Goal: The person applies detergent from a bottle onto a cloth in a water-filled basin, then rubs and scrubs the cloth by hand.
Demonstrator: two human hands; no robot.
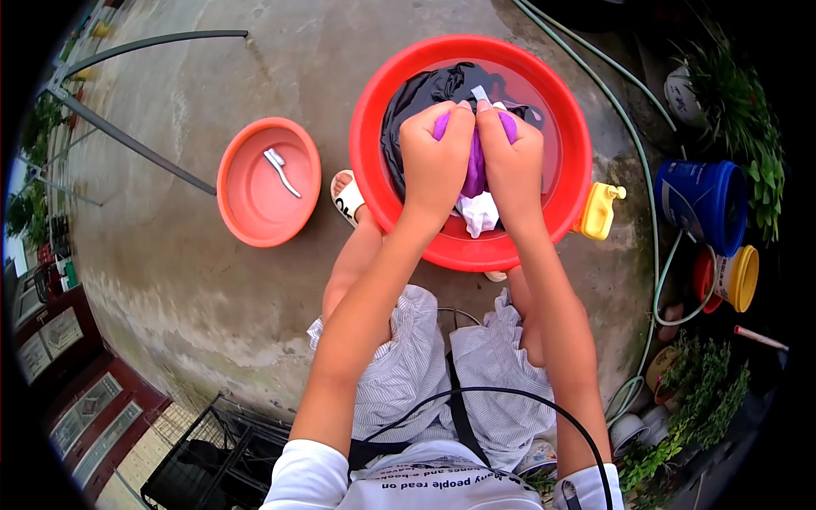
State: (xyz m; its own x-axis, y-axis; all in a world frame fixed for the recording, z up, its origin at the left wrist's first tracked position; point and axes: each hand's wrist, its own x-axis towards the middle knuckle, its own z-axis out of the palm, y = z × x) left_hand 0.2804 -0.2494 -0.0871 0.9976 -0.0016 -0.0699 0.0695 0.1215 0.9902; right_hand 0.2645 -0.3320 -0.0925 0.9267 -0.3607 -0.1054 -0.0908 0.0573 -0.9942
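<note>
My left hand [433, 161] and my right hand [513, 161] are side by side over the large red basin [367, 127], thumbs almost meeting. Both are closed around a bunched purple cloth [474, 168], which bulges out above and between them. Below the hands, a crumpled white cloth [480, 217] hangs or lies near the basin's front side; I cannot tell if it is joined to the purple one. A dark, wet garment [416, 100] lies in the water on the basin's left side. A small white piece [479, 93] shows just beyond my thumbs.
A smaller pink basin [229, 183] with a white-handled brush [282, 172] in it stands to the left. Right of the red basin is a yellow bottle [598, 212]. A green hose [642, 161], a blue bucket [693, 200], a yellow bucket [745, 279] and plants line the right side.
</note>
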